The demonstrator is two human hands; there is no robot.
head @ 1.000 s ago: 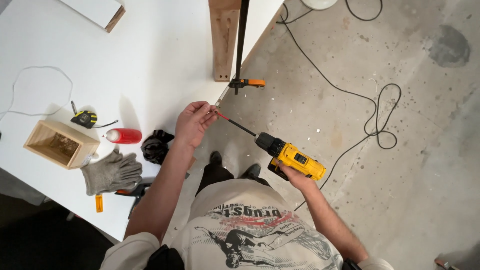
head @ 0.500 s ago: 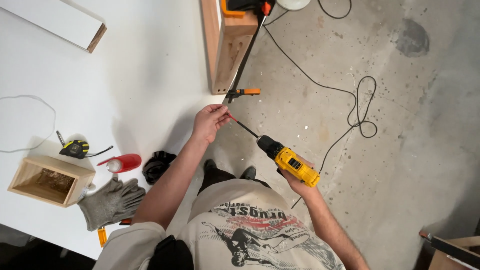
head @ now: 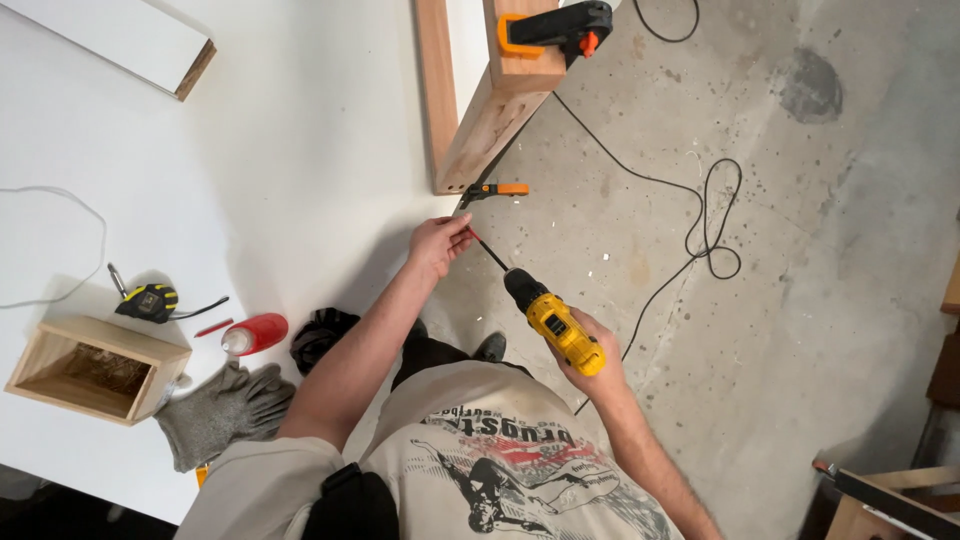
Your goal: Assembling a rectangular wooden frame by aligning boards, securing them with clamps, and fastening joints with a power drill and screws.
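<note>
The drill bit's tip (head: 472,236) disappears under the left hand (head: 438,243). The wooden frame (head: 478,90) runs off the far edge. The right hand (head: 592,360) covers the drill's (head: 553,318) grip. The open box's (head: 95,368) contents are too dim to tell.

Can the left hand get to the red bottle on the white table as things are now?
Probably yes. The left hand pinches the tip of the bit of the yellow drill, so it must let go first. The red bottle lies beside the left forearm, and nothing stands between them on the white table.
</note>
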